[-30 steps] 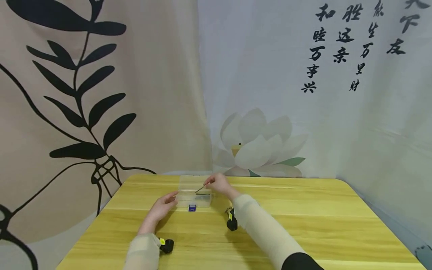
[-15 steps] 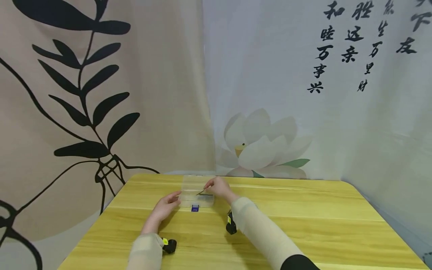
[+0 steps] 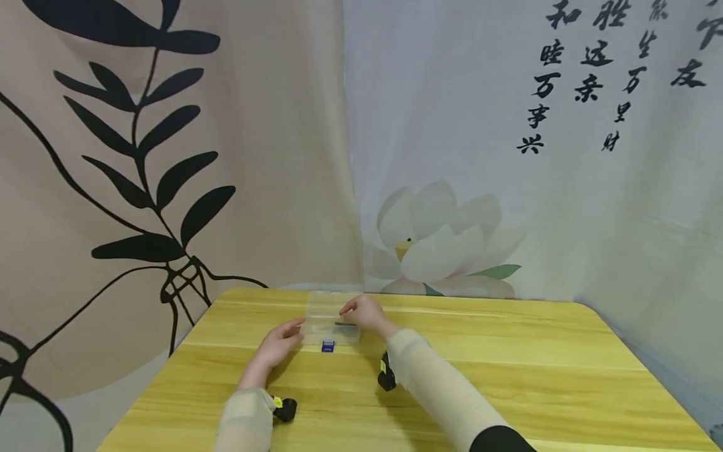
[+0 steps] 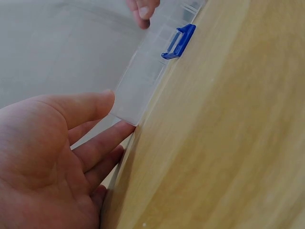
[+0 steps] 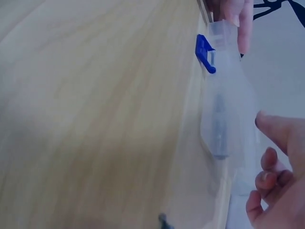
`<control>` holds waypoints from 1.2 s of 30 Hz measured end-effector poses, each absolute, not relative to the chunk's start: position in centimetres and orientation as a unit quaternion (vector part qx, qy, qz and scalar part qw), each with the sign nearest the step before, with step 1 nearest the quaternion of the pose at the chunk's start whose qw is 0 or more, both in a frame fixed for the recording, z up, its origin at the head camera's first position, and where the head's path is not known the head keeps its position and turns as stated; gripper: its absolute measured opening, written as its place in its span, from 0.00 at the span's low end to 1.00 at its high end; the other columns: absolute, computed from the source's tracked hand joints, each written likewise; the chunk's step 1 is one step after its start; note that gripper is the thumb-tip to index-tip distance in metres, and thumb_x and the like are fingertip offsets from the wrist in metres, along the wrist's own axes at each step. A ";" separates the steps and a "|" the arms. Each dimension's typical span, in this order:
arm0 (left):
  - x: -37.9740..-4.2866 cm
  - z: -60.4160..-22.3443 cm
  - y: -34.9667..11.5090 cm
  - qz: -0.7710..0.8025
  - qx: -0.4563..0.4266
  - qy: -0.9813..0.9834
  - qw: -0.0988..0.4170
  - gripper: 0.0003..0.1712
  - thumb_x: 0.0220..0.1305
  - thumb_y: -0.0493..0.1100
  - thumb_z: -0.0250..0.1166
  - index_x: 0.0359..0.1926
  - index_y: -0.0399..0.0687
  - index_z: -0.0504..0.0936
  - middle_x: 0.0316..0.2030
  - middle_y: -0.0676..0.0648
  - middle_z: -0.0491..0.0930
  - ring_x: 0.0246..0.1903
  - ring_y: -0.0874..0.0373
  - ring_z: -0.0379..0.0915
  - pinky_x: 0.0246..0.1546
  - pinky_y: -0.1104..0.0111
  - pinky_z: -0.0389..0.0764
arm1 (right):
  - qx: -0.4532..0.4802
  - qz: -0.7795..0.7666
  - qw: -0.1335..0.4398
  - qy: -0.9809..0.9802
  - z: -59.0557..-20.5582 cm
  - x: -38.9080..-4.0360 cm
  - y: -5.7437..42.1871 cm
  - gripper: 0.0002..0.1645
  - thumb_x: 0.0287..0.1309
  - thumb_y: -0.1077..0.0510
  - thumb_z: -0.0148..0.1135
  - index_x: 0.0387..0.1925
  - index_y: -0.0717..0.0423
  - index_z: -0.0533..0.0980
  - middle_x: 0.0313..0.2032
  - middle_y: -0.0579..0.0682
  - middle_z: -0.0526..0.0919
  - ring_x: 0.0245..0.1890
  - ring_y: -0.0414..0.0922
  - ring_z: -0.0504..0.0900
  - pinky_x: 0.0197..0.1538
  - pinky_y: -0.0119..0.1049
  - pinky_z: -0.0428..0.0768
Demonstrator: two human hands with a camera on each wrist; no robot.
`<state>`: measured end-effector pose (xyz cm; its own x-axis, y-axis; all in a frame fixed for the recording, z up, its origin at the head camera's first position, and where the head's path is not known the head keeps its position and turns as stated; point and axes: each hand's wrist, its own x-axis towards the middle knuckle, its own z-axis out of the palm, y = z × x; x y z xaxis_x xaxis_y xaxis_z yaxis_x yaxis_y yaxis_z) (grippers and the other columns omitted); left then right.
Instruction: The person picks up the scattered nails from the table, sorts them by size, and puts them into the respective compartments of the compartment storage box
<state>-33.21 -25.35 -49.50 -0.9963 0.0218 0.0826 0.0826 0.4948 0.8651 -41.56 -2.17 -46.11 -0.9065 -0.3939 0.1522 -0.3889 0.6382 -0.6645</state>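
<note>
A clear plastic compartment box (image 3: 315, 339) with a blue latch (image 3: 328, 346) stands at the far side of the table, its lid (image 3: 322, 304) raised. My left hand (image 3: 279, 345) is at its left end. In the left wrist view, the thumb and nearly straight fingers (image 4: 95, 150) touch that end. Over the right half of the box is my right hand (image 3: 366, 314), thumb and forefinger close together. I cannot tell whether a thin dark rod is still between those fingertips. A dark slim piece (image 3: 346, 324) lies inside the box below them.
The box stands on a wooden table (image 3: 486, 376) near its back edge. Printed cloth (image 3: 282, 157) hangs right behind the table. A black wrist camera (image 3: 285, 410) sits by the left sleeve, another black camera (image 3: 386, 376) by the right sleeve.
The thin dark rod that stuck out from my right fingertips earlier no longer shows there. The right hand has come slightly lower over the box. My left hand stays at the left end.
</note>
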 end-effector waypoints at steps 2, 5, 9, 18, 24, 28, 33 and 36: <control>-33.3 -49.5 -25.3 -0.497 -0.035 -0.867 0.031 0.26 0.72 0.40 0.56 0.68 0.41 0.68 0.60 0.31 0.71 0.60 0.36 0.66 0.58 0.45 0.68 | -0.221 -0.371 -0.001 0.902 -45.8 -41.4 -1.7 0.05 0.58 0.58 0.67 0.33 0.53 0.87 0.35 0.47 0.86 0.28 0.40 0.77 0.30 0.33 0.75; -33.3 -49.5 -25.4 -0.493 -0.037 -0.869 0.028 0.26 0.72 0.40 0.56 0.68 0.41 0.68 0.61 0.31 0.70 0.60 0.36 0.65 0.58 0.45 0.68 | -0.224 -0.376 -0.008 0.899 -45.7 -41.5 -0.7 0.05 0.59 0.58 0.67 0.34 0.54 0.87 0.36 0.48 0.86 0.27 0.38 0.76 0.30 0.32 0.75; -33.3 -49.2 -25.8 -0.489 -0.038 -0.871 0.025 0.26 0.72 0.41 0.55 0.69 0.40 0.67 0.61 0.30 0.69 0.61 0.35 0.64 0.58 0.45 0.68 | -0.228 -0.392 -0.007 0.891 -45.8 -41.7 0.5 0.07 0.60 0.58 0.66 0.35 0.55 0.87 0.37 0.48 0.86 0.23 0.35 0.69 0.27 0.29 0.69; -33.5 -49.4 -25.9 -0.497 -0.037 -0.867 0.011 0.28 0.73 0.41 0.55 0.70 0.41 0.65 0.62 0.30 0.68 0.61 0.34 0.63 0.59 0.44 0.67 | -0.239 -0.410 0.008 0.880 -46.2 -40.4 4.7 0.10 0.63 0.59 0.62 0.41 0.59 0.85 0.44 0.51 0.85 0.42 0.45 0.81 0.42 0.39 0.79; -33.5 -49.5 -25.7 -0.494 -0.043 -0.868 0.011 0.27 0.72 0.41 0.55 0.69 0.40 0.66 0.61 0.29 0.68 0.61 0.34 0.63 0.58 0.43 0.66 | -0.278 -0.417 0.042 0.864 -46.7 -39.7 7.6 0.11 0.62 0.63 0.62 0.44 0.61 0.84 0.45 0.51 0.84 0.38 0.42 0.76 0.41 0.38 0.75; -33.3 -49.4 -25.7 -0.492 -0.042 -0.869 0.010 0.27 0.72 0.42 0.55 0.70 0.41 0.65 0.62 0.29 0.68 0.62 0.34 0.63 0.59 0.43 0.65 | -0.300 -0.434 0.076 0.846 -47.2 -39.3 8.7 0.12 0.62 0.64 0.61 0.46 0.61 0.83 0.49 0.54 0.83 0.41 0.45 0.77 0.44 0.40 0.76; -33.2 -49.4 -25.7 -0.499 -0.039 -0.866 0.003 0.28 0.73 0.43 0.55 0.70 0.42 0.65 0.63 0.29 0.67 0.62 0.34 0.62 0.60 0.42 0.64 | -0.292 -0.446 0.124 0.837 -47.6 -38.8 9.6 0.13 0.61 0.64 0.63 0.47 0.58 0.83 0.51 0.53 0.81 0.50 0.49 0.78 0.54 0.47 0.75; -33.1 -49.4 -25.6 -0.501 -0.037 -0.865 0.002 0.28 0.73 0.42 0.55 0.70 0.42 0.65 0.63 0.29 0.67 0.62 0.34 0.62 0.60 0.42 0.63 | -0.300 -0.443 0.142 0.833 -47.7 -38.6 9.9 0.14 0.59 0.65 0.63 0.47 0.59 0.83 0.51 0.52 0.82 0.48 0.46 0.77 0.53 0.44 0.75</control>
